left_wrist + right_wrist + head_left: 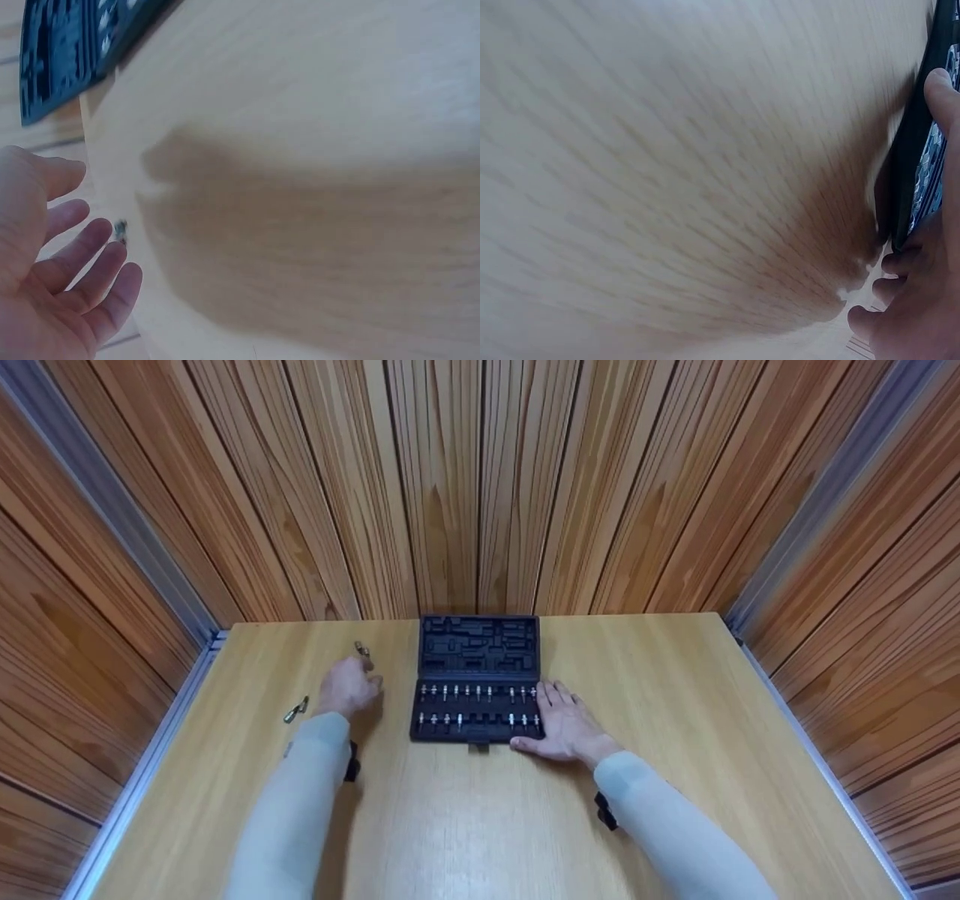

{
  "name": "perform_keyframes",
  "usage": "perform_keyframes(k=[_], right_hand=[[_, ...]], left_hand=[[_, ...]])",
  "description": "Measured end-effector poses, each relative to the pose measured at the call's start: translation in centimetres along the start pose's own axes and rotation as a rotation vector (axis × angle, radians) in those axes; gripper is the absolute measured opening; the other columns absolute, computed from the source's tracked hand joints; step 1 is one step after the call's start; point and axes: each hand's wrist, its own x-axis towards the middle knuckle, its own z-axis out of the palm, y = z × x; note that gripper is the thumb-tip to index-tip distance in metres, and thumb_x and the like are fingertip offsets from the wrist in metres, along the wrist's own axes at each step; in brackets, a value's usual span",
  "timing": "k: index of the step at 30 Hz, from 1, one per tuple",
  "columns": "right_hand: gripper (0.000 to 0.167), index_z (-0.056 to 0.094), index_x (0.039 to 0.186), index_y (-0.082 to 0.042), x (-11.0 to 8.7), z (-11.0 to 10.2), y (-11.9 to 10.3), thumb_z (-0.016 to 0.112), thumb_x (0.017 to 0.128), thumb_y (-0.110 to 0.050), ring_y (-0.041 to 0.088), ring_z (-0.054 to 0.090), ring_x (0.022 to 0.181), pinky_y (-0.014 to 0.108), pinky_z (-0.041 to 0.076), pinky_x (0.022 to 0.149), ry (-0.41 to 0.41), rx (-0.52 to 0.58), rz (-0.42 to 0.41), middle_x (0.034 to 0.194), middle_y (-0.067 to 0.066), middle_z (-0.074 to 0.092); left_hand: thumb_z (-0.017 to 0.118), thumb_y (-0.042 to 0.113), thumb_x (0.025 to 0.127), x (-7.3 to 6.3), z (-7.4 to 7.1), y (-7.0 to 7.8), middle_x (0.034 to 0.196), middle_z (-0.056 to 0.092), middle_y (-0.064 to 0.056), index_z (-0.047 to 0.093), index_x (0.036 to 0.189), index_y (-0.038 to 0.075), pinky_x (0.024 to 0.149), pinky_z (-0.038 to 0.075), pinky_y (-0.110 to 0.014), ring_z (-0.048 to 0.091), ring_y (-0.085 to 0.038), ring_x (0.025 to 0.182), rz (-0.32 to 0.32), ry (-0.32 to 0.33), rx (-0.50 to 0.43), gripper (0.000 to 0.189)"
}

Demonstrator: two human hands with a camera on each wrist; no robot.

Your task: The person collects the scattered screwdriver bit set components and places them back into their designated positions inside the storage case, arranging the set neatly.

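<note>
A black hard case (pixel 480 735) lies open on the table, lid toward the wall. Two rows of small silver metal pieces (pixel 456 692) stand in its base; a few slots lack one. My right hand (pixel 566 731) rests against the case's right side, fingers extended, thumb at its front corner; the right wrist view has the thumb (pixel 941 94) over the edge. Left of the case, my left hand (pixel 349 686) reaches out just short of some loose metal pieces (pixel 362 649). In the left wrist view its fingers (pixel 97 281) are spread, loosely bent and hold nothing.
More loose metal pieces (pixel 296 709) lie on the table's left part. The case's moulded lid (pixel 480 645) stands near the back edge. Wood-plank walls (pixel 450 495) close off the back and both sides of the table (pixel 450 832).
</note>
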Motion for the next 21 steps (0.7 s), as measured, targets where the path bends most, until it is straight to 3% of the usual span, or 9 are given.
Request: perform_keyframes(k=[6,13,15,21], right_hand=[[0.127,0.013,0.178,0.002,-0.1,0.0,0.0,0.059,0.098,-0.086,0.046,0.013,0.177,0.061,0.017,0.144,0.008,0.005,0.006,0.187,0.027,0.014],[0.128,0.015,0.179,-0.003,-0.4,-0.4,-0.1,0.06,0.095,-0.088,0.042,0.012,0.178,0.059,0.016,0.145,-0.001,0.025,0.043,0.189,0.023,0.015],[0.128,0.016,0.179,-0.003,-0.5,-0.3,-0.2,0.062,0.095,-0.088,0.043,0.013,0.178,0.059,0.016,0.145,0.003,0.043,0.04,0.188,0.023,0.016],[0.129,0.018,0.179,-0.003,-0.6,-0.2,-0.3,0.064,0.093,-0.088,0.042,0.015,0.177,0.059,0.019,0.144,0.021,0.063,0.039,0.188,0.022,0.019]], left_hand=[[0.059,0.028,0.115,1.2,-1.3,-1.2,0.162,0.058,-0.028,0.056,0.16,0.002,0.115,0.055,-0.06,0.06,-0.049,0.145,-0.036,0.0,-0.044,0.052],[0.055,0.021,0.116,-0.4,-3.7,0.4,0.156,0.06,-0.031,0.058,0.155,-0.003,0.123,0.049,-0.065,0.057,-0.05,0.145,-0.072,0.004,-0.122,0.045],[0.056,0.019,0.116,-0.3,-4.2,0.6,0.153,0.063,-0.032,0.061,0.152,-0.005,0.122,0.051,-0.063,0.06,-0.05,0.142,-0.091,0.012,-0.129,0.043],[0.051,0.024,0.118,-0.2,-4.7,1.2,0.151,0.063,-0.028,0.059,0.154,-0.001,0.114,0.057,-0.058,0.063,-0.045,0.136,-0.206,0.001,-0.331,0.045]])
